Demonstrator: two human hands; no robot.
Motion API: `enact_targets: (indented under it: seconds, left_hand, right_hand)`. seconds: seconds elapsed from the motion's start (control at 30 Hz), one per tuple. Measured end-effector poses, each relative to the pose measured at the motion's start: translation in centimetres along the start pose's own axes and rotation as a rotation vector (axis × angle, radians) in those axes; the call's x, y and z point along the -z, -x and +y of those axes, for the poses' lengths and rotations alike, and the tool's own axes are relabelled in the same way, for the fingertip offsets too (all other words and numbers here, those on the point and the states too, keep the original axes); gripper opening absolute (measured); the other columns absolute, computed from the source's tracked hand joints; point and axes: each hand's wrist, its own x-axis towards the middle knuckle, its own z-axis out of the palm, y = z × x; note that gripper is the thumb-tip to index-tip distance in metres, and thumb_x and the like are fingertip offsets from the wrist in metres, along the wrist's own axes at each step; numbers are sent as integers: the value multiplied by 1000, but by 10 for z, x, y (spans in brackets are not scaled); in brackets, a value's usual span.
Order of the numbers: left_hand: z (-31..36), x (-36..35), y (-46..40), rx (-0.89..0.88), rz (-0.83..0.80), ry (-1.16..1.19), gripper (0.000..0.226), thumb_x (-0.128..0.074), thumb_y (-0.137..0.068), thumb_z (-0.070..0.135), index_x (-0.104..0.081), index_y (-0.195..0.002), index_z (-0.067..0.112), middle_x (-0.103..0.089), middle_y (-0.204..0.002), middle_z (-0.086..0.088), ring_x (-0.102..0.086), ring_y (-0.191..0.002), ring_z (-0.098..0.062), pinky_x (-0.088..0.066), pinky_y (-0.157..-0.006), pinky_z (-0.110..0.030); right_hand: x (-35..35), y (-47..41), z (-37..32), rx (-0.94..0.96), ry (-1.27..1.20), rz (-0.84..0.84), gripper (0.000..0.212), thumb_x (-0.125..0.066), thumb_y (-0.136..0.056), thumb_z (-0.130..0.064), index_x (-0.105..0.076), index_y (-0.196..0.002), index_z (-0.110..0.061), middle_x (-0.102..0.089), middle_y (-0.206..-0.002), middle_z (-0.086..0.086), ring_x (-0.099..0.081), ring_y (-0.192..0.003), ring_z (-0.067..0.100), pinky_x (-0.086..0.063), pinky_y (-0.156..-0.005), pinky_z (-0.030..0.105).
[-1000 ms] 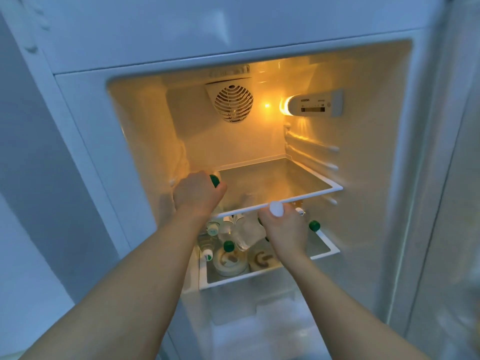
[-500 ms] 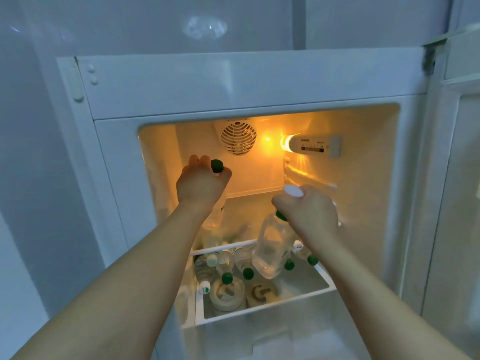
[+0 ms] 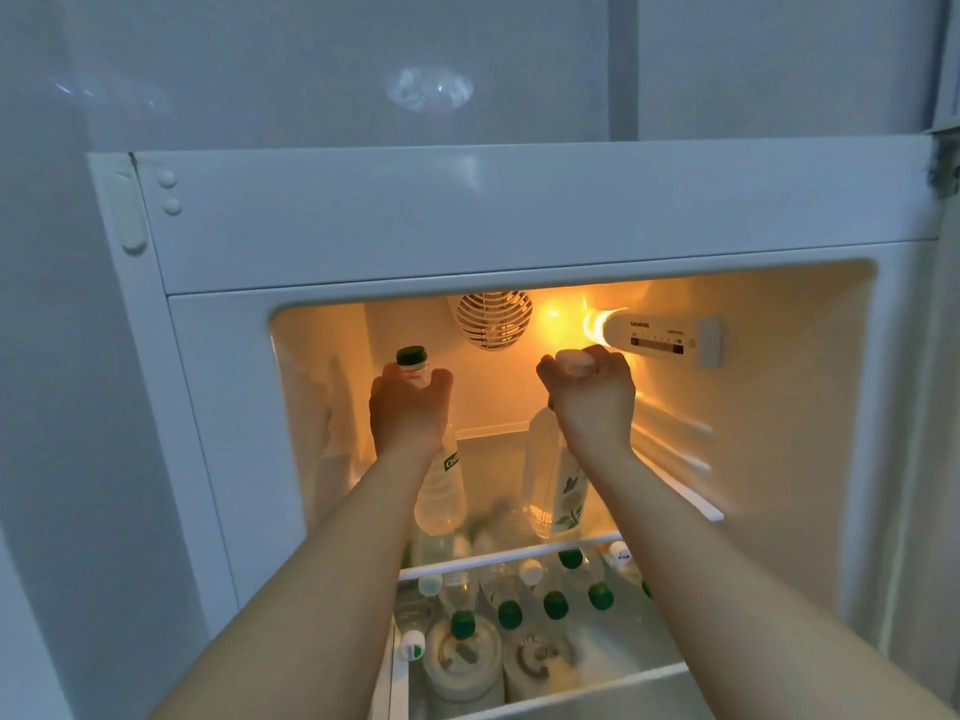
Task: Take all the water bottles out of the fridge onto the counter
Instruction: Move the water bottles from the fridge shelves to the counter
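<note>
Inside the open fridge (image 3: 519, 236), my left hand (image 3: 410, 407) grips the neck of a clear water bottle with a green cap (image 3: 439, 491), held above the glass shelf (image 3: 519, 556). My right hand (image 3: 592, 397) grips the top of a white-capped clear bottle with a leaf label (image 3: 550, 480), also lifted over the shelf. Below the shelf, several more bottles with green caps (image 3: 556, 605) and white caps stand packed together on the lower shelf (image 3: 613, 678).
Two round jar lids (image 3: 462, 662) sit at the front of the lower shelf. A fan vent (image 3: 494, 320) and a lit control panel (image 3: 665, 337) are at the fridge's back top. The fridge frame surrounds the opening; white cabinet doors (image 3: 311, 70) are above.
Both hands have lifted their bottles up from the lower shelf to above the glass shelf. The view has tilted up, showing the fridge's top frame.
</note>
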Motion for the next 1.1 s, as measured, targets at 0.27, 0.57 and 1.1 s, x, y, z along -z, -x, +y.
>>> enact_targets:
  seconds: [0.27, 0.57, 1.1]
  left_hand:
    - [-13, -25, -1, -43, 152, -122, 41, -55, -92, 47, -51, -123, 21, -64, -118, 1, -53, -88, -12, -41, -72, -24]
    - [-12, -29, -1, -96, 214, -125, 37, -56, -92, 45, -53, -122, 23, -65, -114, 4, -54, -87, -10, -43, -72, -22]
    - [27, 30, 95, -404, 237, 155, 8, -65, -87, 21, -62, -92, 15, -61, -75, 9, -57, -68, -3, -40, -60, -4]
  right_hand:
    - [-22, -14, 25, -20, 126, -181, 27, -66, -76, -39, -57, -98, -26, -64, -91, -8, -60, -85, 17, -49, -78, 33]
    - [-30, -18, 37, -63, 140, -216, 27, -64, -76, -44, -65, -82, -18, -66, -77, -4, -61, -74, 20, -46, -67, 31]
    - [19, 43, -14, 84, 24, -58, 23, -63, -75, -39, -65, -76, -16, -65, -71, -2, -60, -67, 17, -45, -62, 31]
